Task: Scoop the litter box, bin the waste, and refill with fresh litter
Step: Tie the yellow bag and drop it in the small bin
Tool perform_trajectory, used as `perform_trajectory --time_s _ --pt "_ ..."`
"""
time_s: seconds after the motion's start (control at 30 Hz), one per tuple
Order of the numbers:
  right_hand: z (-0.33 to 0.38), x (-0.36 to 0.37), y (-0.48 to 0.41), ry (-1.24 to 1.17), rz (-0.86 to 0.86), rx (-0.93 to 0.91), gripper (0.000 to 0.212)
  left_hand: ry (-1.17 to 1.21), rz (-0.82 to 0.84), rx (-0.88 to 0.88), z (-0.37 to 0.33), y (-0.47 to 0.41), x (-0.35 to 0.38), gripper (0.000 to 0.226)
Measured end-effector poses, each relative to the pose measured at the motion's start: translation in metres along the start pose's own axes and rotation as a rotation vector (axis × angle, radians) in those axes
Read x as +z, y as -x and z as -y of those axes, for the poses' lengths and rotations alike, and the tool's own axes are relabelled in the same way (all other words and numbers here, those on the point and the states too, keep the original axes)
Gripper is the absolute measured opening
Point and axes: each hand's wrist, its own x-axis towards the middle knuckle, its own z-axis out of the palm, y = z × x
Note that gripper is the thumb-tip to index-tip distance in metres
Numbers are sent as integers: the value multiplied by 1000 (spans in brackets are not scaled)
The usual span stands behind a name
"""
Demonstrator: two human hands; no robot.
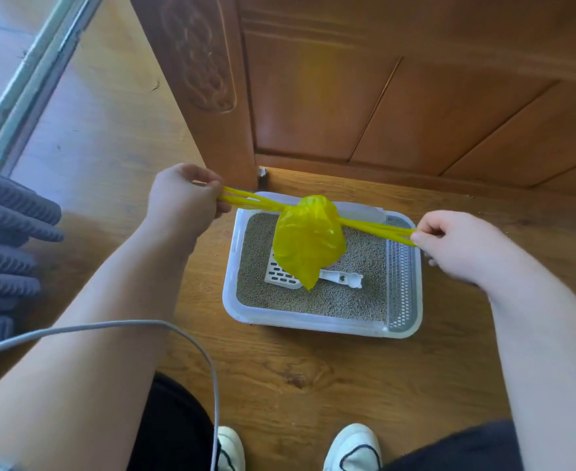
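Observation:
A white litter box [232,309] filled with grey litter [348,297] sits on the wooden floor. A white slotted scoop [342,278] lies on the litter. Above the box hangs a small yellow plastic bag [308,237], its two handles stretched sideways. My left hand [183,198] is closed on the left handles. My right hand [450,243] pinches the right handles. The bag's top is drawn shut between them, and its contents are hidden.
A carved wooden cabinet [348,96] stands just behind the box. Grey ribbed fabric [4,253] lies at the left edge. A grey cable [191,338] loops over my left forearm. My white shoes [353,448] stand near the bottom on the floor.

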Motion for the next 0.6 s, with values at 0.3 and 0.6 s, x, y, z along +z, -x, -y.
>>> perform_trajectory --time_s 0.3,0.6 --pt "23 5 5 -282 -233 -256 13 35 217 246 -12 17 22 8" --pt "65 29 19 -681 -195 -458 25 78 461 522 -18 48 51 24"
